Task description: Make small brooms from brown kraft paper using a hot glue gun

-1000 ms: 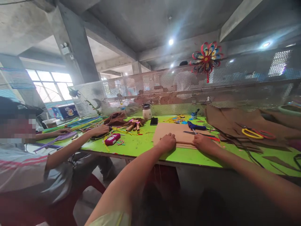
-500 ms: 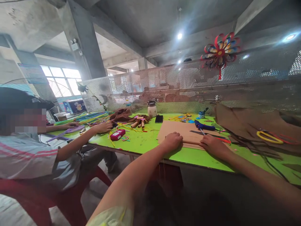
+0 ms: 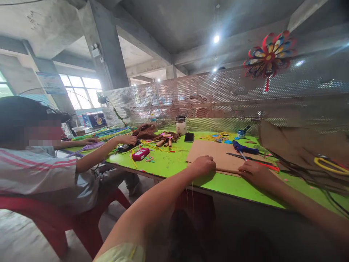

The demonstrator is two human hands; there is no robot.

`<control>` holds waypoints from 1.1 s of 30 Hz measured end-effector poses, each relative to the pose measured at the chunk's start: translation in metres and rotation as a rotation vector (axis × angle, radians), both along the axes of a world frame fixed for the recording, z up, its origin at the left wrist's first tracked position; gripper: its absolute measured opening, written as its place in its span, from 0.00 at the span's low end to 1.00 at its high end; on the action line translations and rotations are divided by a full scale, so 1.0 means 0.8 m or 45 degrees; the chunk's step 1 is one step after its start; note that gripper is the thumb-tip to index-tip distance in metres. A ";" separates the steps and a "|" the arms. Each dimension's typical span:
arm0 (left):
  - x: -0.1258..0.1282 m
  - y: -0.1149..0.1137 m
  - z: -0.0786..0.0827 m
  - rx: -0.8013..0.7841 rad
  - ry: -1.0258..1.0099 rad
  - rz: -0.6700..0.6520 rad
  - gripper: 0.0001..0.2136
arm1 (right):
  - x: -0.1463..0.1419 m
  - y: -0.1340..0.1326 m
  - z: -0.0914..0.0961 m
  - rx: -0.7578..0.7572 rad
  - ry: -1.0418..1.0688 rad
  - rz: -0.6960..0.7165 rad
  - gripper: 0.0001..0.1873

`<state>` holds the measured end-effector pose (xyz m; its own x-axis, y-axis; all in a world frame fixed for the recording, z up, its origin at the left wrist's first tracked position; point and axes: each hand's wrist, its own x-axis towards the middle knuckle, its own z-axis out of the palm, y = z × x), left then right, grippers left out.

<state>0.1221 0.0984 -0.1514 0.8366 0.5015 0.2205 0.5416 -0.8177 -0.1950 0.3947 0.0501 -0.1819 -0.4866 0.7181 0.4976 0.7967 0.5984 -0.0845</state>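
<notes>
A sheet of brown kraft paper (image 3: 209,151) lies on the green table, its near edge curled into a narrow roll between my hands. My left hand (image 3: 203,168) is closed over the left end of this edge, fingers bent down onto it. At the right end, my right hand (image 3: 252,171) presses the edge with curled fingers; the fingertips are partly hidden. Just beyond my right hand, dark-bladed scissors (image 3: 263,161) with a red handle rest on the paper. Behind them is a blue glue gun (image 3: 245,147), its tip pointing toward my right hand.
Crumpled brown paper (image 3: 289,153) and a yellow loop (image 3: 329,166) lie right. Farther back are a phone (image 3: 189,137), a white jar (image 3: 180,127) and small paper rolls (image 3: 165,142). Left, a seated co-worker's hand (image 3: 128,139) is beside a magenta box (image 3: 140,154). A perforated screen (image 3: 163,98) stands behind.
The view has turned slightly left, so things appear farther right. The rolled edge between my hands looks lower and closer to the table's front edge. Both hands stay on the paper.
</notes>
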 end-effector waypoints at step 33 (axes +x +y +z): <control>-0.013 -0.030 0.018 -0.216 -0.258 0.133 0.12 | -0.011 -0.014 0.032 -0.331 0.194 0.139 0.27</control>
<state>0.1115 0.0746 -0.1374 0.7260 0.6265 0.2837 0.6384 -0.7673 0.0607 0.3857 0.0385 -0.1565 -0.5020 0.7783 0.3770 0.6953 0.6225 -0.3593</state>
